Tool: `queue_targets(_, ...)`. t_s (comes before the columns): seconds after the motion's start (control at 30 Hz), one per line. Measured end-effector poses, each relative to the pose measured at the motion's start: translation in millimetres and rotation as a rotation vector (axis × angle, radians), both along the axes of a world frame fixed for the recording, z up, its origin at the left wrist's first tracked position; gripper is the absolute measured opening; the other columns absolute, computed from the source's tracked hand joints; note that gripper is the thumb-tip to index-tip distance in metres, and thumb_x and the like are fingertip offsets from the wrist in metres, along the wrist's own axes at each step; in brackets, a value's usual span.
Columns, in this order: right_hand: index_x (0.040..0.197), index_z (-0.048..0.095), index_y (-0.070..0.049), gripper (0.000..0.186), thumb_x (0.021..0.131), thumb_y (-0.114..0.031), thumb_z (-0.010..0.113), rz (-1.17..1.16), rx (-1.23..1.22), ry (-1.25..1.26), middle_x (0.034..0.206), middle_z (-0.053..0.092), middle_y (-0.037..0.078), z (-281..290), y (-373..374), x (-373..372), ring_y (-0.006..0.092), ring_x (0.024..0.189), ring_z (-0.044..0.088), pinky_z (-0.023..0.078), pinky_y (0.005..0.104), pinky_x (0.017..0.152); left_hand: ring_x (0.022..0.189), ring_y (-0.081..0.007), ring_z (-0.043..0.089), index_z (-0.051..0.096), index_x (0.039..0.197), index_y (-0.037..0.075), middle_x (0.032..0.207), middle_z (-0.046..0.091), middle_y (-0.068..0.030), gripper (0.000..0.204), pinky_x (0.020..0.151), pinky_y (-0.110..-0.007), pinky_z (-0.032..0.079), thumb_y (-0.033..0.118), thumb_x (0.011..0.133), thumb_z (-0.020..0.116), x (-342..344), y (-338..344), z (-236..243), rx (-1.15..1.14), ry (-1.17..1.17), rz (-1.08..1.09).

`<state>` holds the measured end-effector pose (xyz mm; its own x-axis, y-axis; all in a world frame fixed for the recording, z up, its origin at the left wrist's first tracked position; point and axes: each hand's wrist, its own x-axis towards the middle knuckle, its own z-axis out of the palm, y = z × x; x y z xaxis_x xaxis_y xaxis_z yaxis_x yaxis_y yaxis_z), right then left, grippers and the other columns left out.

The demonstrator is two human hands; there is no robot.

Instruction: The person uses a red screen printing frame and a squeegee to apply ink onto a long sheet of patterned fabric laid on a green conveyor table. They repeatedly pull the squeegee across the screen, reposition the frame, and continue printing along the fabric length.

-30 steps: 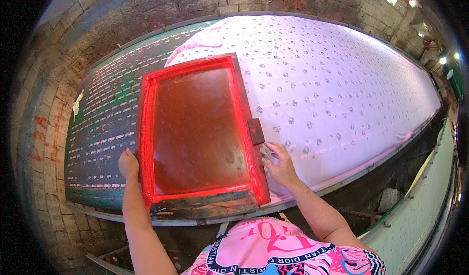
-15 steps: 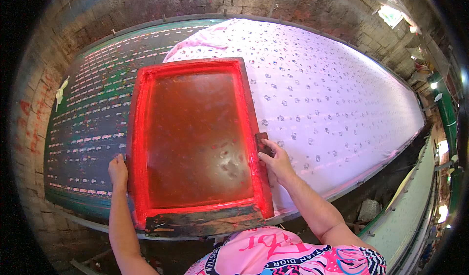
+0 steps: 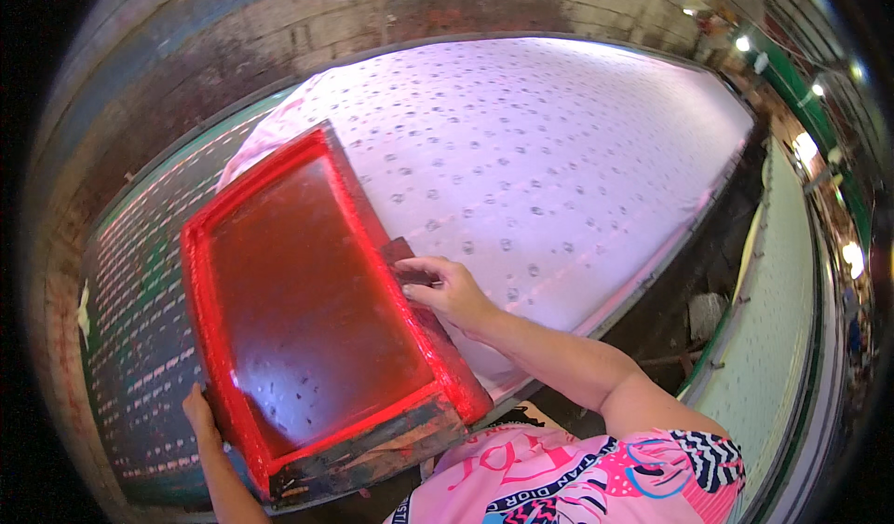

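Observation:
A screen-printing frame (image 3: 424,338) with red-coated inner edges and a dark reddish-brown mesh sits before me, turned at a slant. My right hand (image 3: 452,296) is closed on a small dark block on the frame's right side. Against the lower left side, my left hand (image 3: 198,414) is closed on the frame's edge, its fingers partly hidden. Behind and to the right of the frame spreads a pale pinkish-white fabric (image 3: 503,161) with rows of small dark printed motifs. Its near left edge is bunched.
The long dark table (image 3: 140,338) shows rows of small pale marks left of the frame. A stained block wall (image 3: 447,7) runs behind it. To the right, past a dark gap holding a grey block (image 3: 708,316), stands another long pale table (image 3: 745,394).
The frame now appears farther left and turned counterclockwise, with both hands still on its sides. My view has also shifted, showing more of the area to the right.

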<state>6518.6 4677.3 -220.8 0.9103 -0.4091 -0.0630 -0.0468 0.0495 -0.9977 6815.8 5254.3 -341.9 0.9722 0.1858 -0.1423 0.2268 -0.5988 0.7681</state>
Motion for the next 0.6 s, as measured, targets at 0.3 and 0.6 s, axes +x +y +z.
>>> queue_targets(0.3, 0.133, 0.075, 0.000, 0.040, 0.096, -0.014, 0.080, -0.157, -0.090, 0.002, 0.123, 0.078, 0.009, 6.2, -183.8, -47.4, 0.0154, 0.111, 0.071, 0.057, 0.0326, 0.099, 0.105, -0.0270, 0.071, 0.070, 0.133, -0.004, 0.121, 0.071, -0.0147, 0.053, 0.095, -0.044, 0.056, 0.041, 0.107, 0.067, -82.6, -215.9, 84.9, -0.495, 0.212, 0.144)
queue_targets(0.6, 0.130, 0.077, 0.000, 0.040, 0.095, -0.018, 0.082, -0.236, -0.084, 0.075, 0.124, 0.078, 0.012, -33.2, -423.9, -141.2, 0.0191, 0.115, 0.070, 0.053, 0.0341, 0.103, 0.074, -0.0184, 0.056, 0.066, 0.087, 0.005, 0.082, 0.059, -0.0038, 0.025, 0.069, -0.041, 0.046, 0.026, 0.100, 0.070, -182.2, -473.9, 59.6, -0.504, 0.089, 0.086)
